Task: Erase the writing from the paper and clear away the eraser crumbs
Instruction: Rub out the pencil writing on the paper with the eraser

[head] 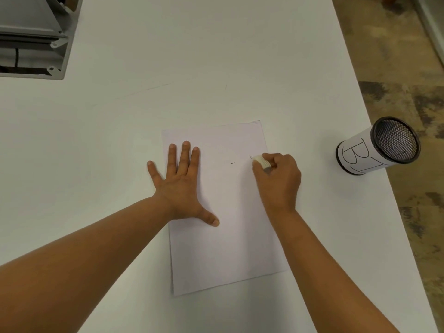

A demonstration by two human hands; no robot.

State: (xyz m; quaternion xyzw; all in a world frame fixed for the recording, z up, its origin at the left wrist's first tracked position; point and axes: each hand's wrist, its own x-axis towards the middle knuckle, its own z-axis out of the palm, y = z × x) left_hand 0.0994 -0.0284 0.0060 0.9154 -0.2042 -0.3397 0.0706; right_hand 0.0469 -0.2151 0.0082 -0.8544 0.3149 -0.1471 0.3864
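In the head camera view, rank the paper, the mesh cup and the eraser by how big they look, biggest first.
1. paper
2. mesh cup
3. eraser, partly hidden in the right hand

Eraser (261,162) mostly hidden inside right hand (280,180); only pale end shows, blurred. Pencil marks (232,162) on paper (223,248) too faint and small to read. Paper's left strip covered by left hand (181,186); right edge partly under right hand and forearm. Mesh cup (378,146) near desk's right edge: label lettering runs out of sight round its side. Grey frame (33,34) at desk's far left corner cut off by picture edge. Eraser crumbs too small to make out.
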